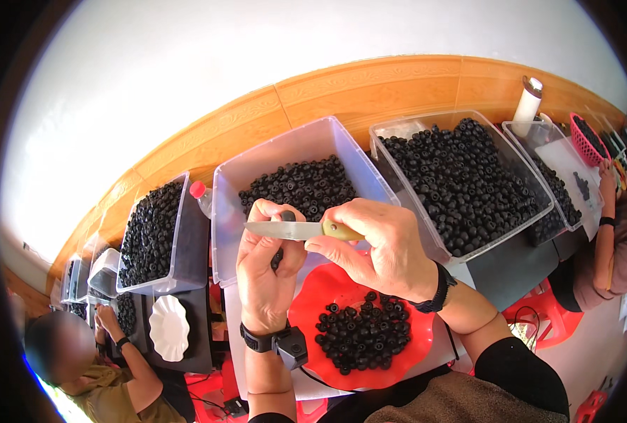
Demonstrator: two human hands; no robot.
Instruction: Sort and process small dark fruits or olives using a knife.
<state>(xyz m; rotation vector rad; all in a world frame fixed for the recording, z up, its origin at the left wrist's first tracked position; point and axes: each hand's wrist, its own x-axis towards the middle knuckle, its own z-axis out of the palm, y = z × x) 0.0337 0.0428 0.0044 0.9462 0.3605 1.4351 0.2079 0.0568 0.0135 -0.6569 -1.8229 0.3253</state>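
My right hand (391, 243) is closed round the yellow-green handle of a small knife (282, 230), whose blade points left. The blade lies across the fingers of my left hand (263, 278), against a small black ring-shaped part (287, 216) pinched there. Another dark piece (277, 259) shows lower between the left fingers; whether it belongs to the same part I cannot tell. Under my hands a red wavy-rimmed bowl (306, 310) holds many loose black parts with holes. Behind them stands a clear plastic bin (225, 204), part filled with the same black parts.
To the right is a fuller clear bin (440, 247); another bin (179, 233) stands left beside a red-capped bottle (199, 194). A white wavy dish (169, 328) lies on the left table. People work at both sides, one near a pink basket (588, 139).
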